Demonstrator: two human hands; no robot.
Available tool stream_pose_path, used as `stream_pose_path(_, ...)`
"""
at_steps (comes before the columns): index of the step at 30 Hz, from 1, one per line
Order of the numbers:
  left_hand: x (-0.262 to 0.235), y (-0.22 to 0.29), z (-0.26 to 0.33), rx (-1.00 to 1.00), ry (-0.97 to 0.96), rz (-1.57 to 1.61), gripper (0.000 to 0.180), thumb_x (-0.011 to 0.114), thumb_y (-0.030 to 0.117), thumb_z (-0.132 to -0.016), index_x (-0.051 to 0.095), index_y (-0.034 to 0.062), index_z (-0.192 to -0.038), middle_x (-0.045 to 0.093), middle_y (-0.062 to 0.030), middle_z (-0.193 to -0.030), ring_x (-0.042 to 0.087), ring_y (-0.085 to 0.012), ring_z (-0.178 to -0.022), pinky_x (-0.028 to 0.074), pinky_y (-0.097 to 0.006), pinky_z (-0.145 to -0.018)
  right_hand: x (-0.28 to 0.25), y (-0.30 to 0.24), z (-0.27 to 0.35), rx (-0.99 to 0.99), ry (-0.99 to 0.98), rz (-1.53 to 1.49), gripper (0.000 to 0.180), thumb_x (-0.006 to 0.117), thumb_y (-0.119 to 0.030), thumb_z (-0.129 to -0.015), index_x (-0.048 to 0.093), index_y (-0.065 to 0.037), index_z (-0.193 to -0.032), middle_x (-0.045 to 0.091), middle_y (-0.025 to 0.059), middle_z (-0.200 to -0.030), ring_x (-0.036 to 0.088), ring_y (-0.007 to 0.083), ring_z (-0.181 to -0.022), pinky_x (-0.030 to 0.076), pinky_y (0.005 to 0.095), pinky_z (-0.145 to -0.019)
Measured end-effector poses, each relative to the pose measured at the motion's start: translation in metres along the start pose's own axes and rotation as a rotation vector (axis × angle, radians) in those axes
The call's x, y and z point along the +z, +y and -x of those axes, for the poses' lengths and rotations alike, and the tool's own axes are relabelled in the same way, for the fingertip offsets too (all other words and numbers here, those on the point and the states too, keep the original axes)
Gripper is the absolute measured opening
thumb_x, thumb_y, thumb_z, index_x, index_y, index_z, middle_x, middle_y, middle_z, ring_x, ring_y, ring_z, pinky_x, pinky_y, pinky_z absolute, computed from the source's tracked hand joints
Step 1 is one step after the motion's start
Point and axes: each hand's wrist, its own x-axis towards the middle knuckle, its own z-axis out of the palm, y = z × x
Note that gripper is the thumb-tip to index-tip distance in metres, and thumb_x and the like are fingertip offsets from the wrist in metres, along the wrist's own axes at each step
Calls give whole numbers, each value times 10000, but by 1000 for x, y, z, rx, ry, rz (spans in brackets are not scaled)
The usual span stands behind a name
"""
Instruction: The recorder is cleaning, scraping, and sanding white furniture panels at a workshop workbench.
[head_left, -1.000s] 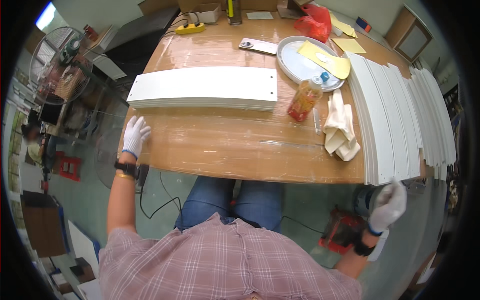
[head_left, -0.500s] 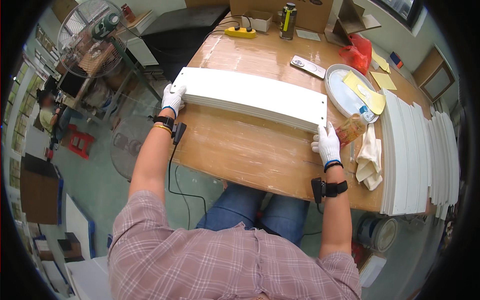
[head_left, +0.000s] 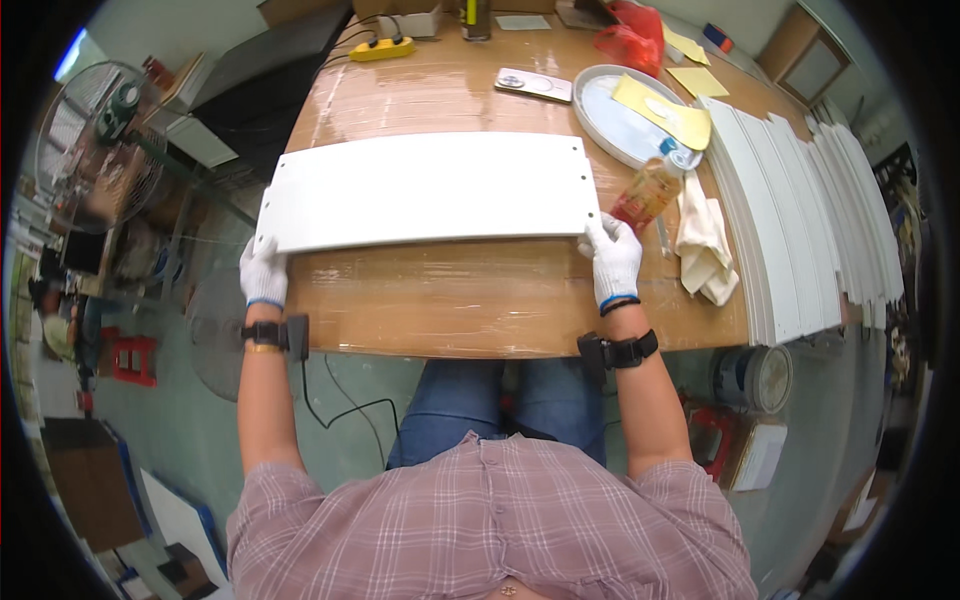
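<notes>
A long white panel (head_left: 430, 190) with small dark holes near its ends spans the table in front of me. My left hand (head_left: 263, 273), in a white knit glove, is closed on its near left corner. Gloved the same way, my right hand (head_left: 613, 256) grips the near right corner, thumb on top. The fingers under the panel are hidden. Just beyond my right hand is a clear bottle (head_left: 648, 192) with amber and red colouring and a blue cap. A crumpled cream cloth (head_left: 705, 245) lies to the right of that hand.
White panels (head_left: 770, 220) are stacked along the right side of the table (head_left: 450, 300). Farther back are a round tray (head_left: 592, 115) with yellow paper, a phone (head_left: 533, 85), a red plastic bag (head_left: 632, 38) and a yellow power strip (head_left: 382, 49). A fan (head_left: 100, 140) stands at left.
My view has turned and shifted. Both hands have drawn the white panel nearer to me and tilted it; the layered edges of the stack seen earlier at its near side no longer show.
</notes>
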Motion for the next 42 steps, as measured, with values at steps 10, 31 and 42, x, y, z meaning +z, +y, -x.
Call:
stream_pose_path(10, -50, 10, 148, -144, 162, -7, 433, 596, -48, -845, 449, 17, -1248, 548, -112, -1197, 550, -239, -1083, 466, -383, -932, -87, -8, 87, 71, -131, 473, 314, 639, -201, -844, 567, 22, -1053, 633, 100, -861, 604, 165, -718, 492, 289, -650)
stream_pose_path(31, -72, 10, 176, -272, 50, -223, 264, 628, 117, -886, 518, 32, -1111, 611, -66, -1032, 600, -154, -895, 493, -298, -748, -90, -26, -74, -193, -94, 1781, 234, 536, -200, -834, 707, -64, -917, 684, 176, -929, 668, 346, -878, 539, 431, -734)
stream_pose_path(42, -72, 15, 203, -581, -33, -197, 315, 558, 242, -939, 544, 20, -1162, 653, -62, -1014, 652, -144, -841, 540, -262, -657, -110, -31, -8, -238, 32, 1166, 330, 551, -315, -852, 648, -19, -961, 663, 192, -937, 631, 341, -890, 489, 409, -806)
